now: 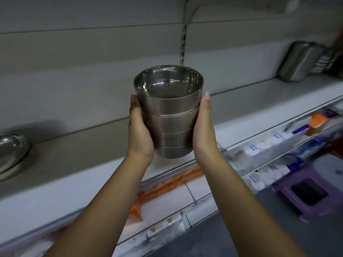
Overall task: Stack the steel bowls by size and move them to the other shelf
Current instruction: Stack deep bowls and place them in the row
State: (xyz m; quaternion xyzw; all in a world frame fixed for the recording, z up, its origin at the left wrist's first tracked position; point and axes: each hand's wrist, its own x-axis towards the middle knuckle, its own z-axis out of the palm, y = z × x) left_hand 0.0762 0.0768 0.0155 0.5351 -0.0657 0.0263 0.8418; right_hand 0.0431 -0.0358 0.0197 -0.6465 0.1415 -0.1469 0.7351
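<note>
Left hand (139, 130) and right hand (203, 127) clasp stack of steel bowls (168, 115) from both sides, fingers hidden behind | four bowls nested, upright | white shelf (74, 182) under stack, contact unclear | lone steel bowl (13, 151) far left of stack | steel trays (300, 60) up-right of stack | purple stool (306, 193) down-right of stack

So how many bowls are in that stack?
4 show, a stack between the left hand and right hand: top bowl, second bowl, third bowl, bottom bowl. Others could hide inside.
</note>
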